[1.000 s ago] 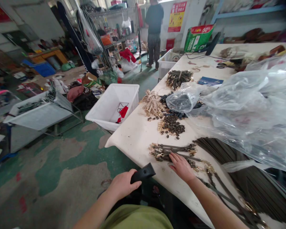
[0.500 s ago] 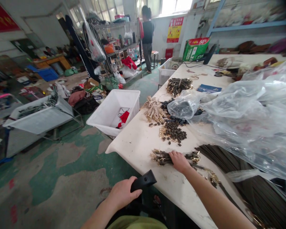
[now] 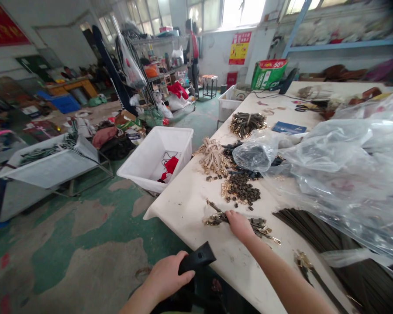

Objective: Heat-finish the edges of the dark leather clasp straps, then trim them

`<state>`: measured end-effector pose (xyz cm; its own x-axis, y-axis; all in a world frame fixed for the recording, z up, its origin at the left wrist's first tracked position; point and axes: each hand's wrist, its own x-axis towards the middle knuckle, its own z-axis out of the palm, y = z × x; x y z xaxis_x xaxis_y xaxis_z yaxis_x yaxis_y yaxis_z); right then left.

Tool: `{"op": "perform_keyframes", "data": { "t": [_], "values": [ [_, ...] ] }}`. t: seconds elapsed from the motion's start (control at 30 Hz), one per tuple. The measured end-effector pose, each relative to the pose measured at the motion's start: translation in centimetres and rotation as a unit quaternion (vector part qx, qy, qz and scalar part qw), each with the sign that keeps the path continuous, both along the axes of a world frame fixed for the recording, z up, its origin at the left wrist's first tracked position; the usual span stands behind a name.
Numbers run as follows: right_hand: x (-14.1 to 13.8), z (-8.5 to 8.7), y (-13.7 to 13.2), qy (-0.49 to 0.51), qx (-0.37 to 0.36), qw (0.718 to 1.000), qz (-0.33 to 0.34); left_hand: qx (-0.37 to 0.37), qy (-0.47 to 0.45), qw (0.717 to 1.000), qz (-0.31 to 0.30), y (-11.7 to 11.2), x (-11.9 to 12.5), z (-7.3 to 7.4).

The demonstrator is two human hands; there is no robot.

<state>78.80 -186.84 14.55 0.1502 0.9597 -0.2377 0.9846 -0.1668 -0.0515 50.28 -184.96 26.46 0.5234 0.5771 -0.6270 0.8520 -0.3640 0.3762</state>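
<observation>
left hand (image 3: 167, 279) has fingers wrapped around a black plastic handle (image 3: 196, 258), off the white table (image 3: 190, 209); right hand (image 3: 239, 226), fingers pressed together, lies on a bundle of buckled straps (image 3: 258, 226) on the table near edge, pinch unclear; pile of metal buckles (image 3: 240, 192) just far of it.

Blown-out daylight from windows (image 3: 240, 13); soft shadow under right hand (image 3: 239, 226); glare on plastic sheeting (image 3: 340, 174); edges stretched

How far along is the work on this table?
Looks done: a tan strap bundle and a buckle pile sit in separate heaps on the table. In hand: the right hand rests on a buckled strap bunch; the left hand grips a black handle. Left: long dark strips lie massed.
</observation>
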Motion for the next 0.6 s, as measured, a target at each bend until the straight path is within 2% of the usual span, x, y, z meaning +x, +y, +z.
{"op": "perform_keyframes", "data": {
  "t": [0.13,0.27,0.4,0.6],
  "values": [
    [-1.2,-0.6,2.0,0.03,0.011,0.999,-0.024,-0.002,-0.001,1.0,-0.005,0.1,0.6,0.4],
    [-1.2,-1.2,0.0,0.048,0.104,0.993,-0.022,-0.006,-0.006,1.0,-0.007,-0.4,1.3,0.6],
    [-1.0,-1.0,-5.7,0.057,0.188,0.98,-0.04,0.002,-0.003,1.0,-0.015,-1.7,2.2,0.5],
    [-1.1,-1.0,-18.3,0.121,0.232,0.962,-0.081,0.009,-0.025,0.999,-0.034,-4.2,4.1,0.8]
  ]
}}
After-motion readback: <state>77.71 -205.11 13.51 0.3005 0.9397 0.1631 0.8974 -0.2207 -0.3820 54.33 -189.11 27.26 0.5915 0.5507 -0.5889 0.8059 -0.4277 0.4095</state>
